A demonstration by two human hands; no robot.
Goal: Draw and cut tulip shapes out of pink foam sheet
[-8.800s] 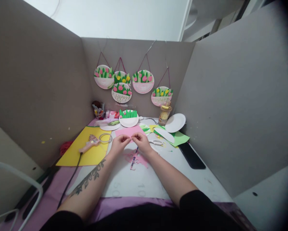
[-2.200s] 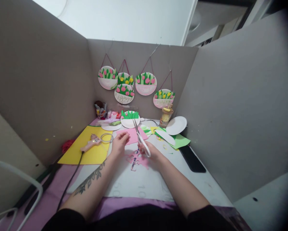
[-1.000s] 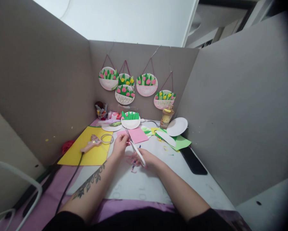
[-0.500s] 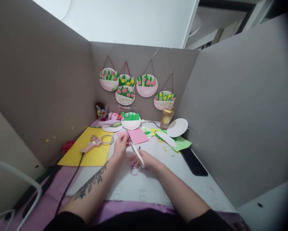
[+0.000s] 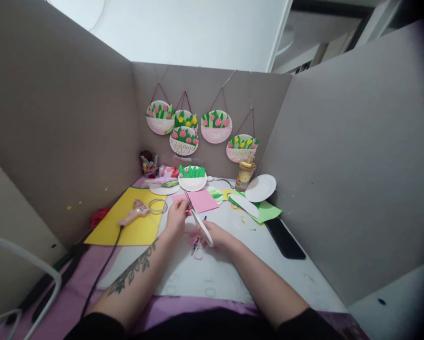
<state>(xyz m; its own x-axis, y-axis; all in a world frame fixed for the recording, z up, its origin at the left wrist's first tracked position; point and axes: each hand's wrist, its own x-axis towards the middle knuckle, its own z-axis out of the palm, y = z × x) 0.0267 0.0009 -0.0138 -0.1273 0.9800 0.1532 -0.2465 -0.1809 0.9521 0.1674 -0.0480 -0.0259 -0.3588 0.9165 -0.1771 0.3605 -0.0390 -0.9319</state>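
My right hand (image 5: pixel 213 232) is closed around the white handle of a pair of scissors (image 5: pixel 205 232), whose blades point up and away. Close to the blades, my left hand (image 5: pixel 178 212) pinches a small piece of pink paper (image 5: pixel 188 213). Pink paper scraps (image 5: pixel 198 257) lie under my hands, beside a blue pen (image 5: pixel 194 249) partly hidden by my right hand. Beyond the scissors lies a pink paper sheet (image 5: pixel 205 201). Behind it leans a paper plate with green paper leaves (image 5: pixel 192 182).
A pink hot glue gun (image 5: pixel 135 215) and a tape ring (image 5: pixel 158 206) rest on yellow paper (image 5: pixel 108 230) at left. To the right are a black phone (image 5: pixel 286 239), green paper (image 5: pixel 270 213), a white plate (image 5: pixel 260 188) and a cup (image 5: pixel 245 176). Decorated plates (image 5: pixel 216 133) hang on the grey panel.
Almost nothing differs. Both hands and the scissors stay in nearly the same place, with only a slight shift of the view.
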